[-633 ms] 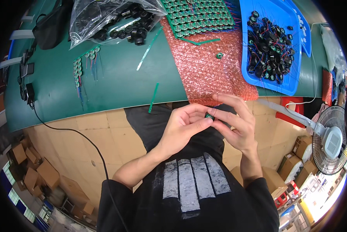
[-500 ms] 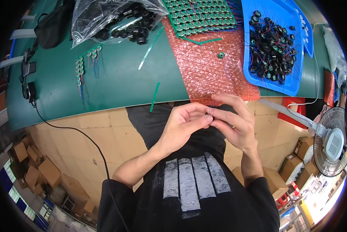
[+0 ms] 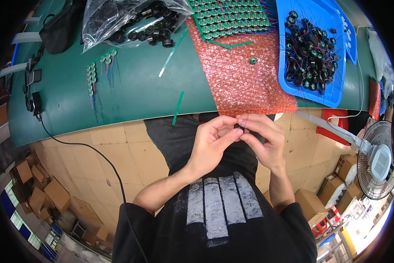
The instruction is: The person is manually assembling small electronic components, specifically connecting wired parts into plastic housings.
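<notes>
My left hand (image 3: 211, 139) and my right hand (image 3: 265, 139) meet just off the table's front edge, fingertips pinched together. Between them is a small black round part with thin wires (image 3: 241, 128), mostly covered by the fingers. Beyond the hands lies a sheet of red bubble wrap (image 3: 236, 83) with one loose small round green circuit board (image 3: 253, 61) on it. A panel of several such boards (image 3: 227, 19), with wires attached, rests at its far end. To the right, a blue tray (image 3: 311, 99) holds a heap of black round housings (image 3: 308, 52) fitted with green boards and wires.
A clear plastic bag (image 3: 102, 26) of black rings lies at the back left. Wired board strips (image 3: 90, 79) and green offcut strips (image 3: 177, 108) are on the green table (image 3: 135, 92). A black cable (image 3: 96, 151) hangs at left; a fan (image 3: 376, 162) stands right.
My right hand's fingers have curled in closer to the left hand's fingertips, and the right hand has shifted slightly left. Both hands still grip the small part. The view has shifted slightly.
</notes>
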### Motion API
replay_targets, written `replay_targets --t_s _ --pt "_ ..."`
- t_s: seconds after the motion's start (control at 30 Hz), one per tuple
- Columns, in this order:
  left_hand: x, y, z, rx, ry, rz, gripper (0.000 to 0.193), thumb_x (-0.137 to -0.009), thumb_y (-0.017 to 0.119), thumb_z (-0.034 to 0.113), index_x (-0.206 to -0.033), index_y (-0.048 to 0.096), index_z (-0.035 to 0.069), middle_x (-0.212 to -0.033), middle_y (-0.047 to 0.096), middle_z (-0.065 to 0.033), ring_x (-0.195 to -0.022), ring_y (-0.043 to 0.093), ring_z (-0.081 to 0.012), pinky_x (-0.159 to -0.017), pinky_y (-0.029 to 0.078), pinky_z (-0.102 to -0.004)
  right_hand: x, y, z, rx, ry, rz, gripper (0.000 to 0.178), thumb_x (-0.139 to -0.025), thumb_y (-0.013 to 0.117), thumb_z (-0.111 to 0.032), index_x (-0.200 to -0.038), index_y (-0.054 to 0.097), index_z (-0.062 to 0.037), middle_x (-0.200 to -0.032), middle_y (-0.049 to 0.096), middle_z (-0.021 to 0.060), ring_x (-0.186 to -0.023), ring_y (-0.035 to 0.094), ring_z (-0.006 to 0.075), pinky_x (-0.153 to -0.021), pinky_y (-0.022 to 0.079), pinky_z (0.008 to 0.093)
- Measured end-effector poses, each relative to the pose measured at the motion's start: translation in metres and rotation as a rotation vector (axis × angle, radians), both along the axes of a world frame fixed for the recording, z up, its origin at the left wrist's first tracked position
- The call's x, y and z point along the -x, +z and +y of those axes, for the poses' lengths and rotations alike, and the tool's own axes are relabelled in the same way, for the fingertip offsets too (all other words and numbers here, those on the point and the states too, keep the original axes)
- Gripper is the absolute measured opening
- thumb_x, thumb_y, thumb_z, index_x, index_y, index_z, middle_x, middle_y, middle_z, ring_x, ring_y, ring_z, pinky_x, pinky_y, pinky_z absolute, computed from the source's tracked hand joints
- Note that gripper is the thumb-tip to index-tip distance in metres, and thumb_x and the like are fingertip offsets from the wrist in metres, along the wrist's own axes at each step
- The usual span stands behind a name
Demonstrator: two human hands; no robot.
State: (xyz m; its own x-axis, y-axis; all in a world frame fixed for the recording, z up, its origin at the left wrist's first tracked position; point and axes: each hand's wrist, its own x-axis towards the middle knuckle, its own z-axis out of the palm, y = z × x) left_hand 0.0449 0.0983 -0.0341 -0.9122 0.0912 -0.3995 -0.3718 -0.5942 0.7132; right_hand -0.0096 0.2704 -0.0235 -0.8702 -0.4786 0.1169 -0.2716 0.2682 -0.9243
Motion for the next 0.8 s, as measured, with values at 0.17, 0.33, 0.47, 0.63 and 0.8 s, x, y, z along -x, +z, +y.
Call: replay_targets --t_s 0.17,0.33,0.47,0.63,0.8 --pt "-0.003 0.002 -0.004 -0.091 -0.021 -0.052 0.019 -0.098 0.06 0.001 -0.116 0.063 -0.004 -0.107 0.07 -0.008 -0.098 0.067 -0.0104 -0.087 0.055 -0.0257 -0.001 0.002 0.001 -0.005 0.015 0.005 0.032 -0.077 0.079 0.003 -0.109 0.073 0.002 -0.109 0.072 0.0165 -0.1 0.07 0.0286 -0.085 0.056 0.0355" --pt "-0.007 -0.003 0.002 -0.107 0.051 -0.023 0.02 -0.096 0.056 -0.003 -0.114 0.064 -0.005 -0.102 0.069 -0.0051 -0.091 0.065 -0.0068 -0.083 0.054 -0.0239 -0.006 0.002 -0.003 -0.006 0.023 0.047 0.033 -0.075 0.081 0.001 -0.107 0.075 -0.0001 -0.108 0.073 0.0146 -0.096 0.071 0.0275 -0.083 0.057 0.0348" --pt "-0.009 -0.003 0.007 -0.09 0.084 -0.003 0.019 -0.093 0.054 -0.006 -0.109 0.063 -0.005 -0.096 0.068 -0.0028 -0.085 0.062 -0.0046 -0.079 0.053 -0.0233 -0.009 0.002 -0.004 -0.016 0.004 0.092 0.033 -0.074 0.081 0.0 -0.106 0.075 -0.0009 -0.107 0.073 0.0133 -0.096 0.071 0.0276 -0.082 0.057 0.0345" --pt "-0.009 -0.001 0.01 -0.125 0.109 -0.038 0.016 -0.093 0.053 -0.004 -0.105 0.063 -0.004 -0.095 0.067 -0.0032 -0.085 0.062 -0.0045 -0.079 0.054 -0.0232 -0.01 0.003 -0.006 -0.033 -0.032 0.113 0.032 -0.074 0.081 -0.001 -0.106 0.076 -0.0015 -0.107 0.073 0.0123 -0.095 0.071 0.027 -0.081 0.058 0.0342" --pt "-0.006 0.002 0.009 -0.126 0.111 -0.065 0.015 -0.094 0.053 -0.003 -0.104 0.063 -0.004 -0.097 0.067 -0.0037 -0.086 0.064 -0.0055 -0.082 0.054 -0.0234 -0.01 -0.001 -0.005 -0.025 -0.025 0.1 0.032 -0.075 0.08 -0.001 -0.106 0.076 -0.0021 -0.107 0.073 0.0115 -0.094 0.071 0.0259 -0.079 0.058 0.0344"
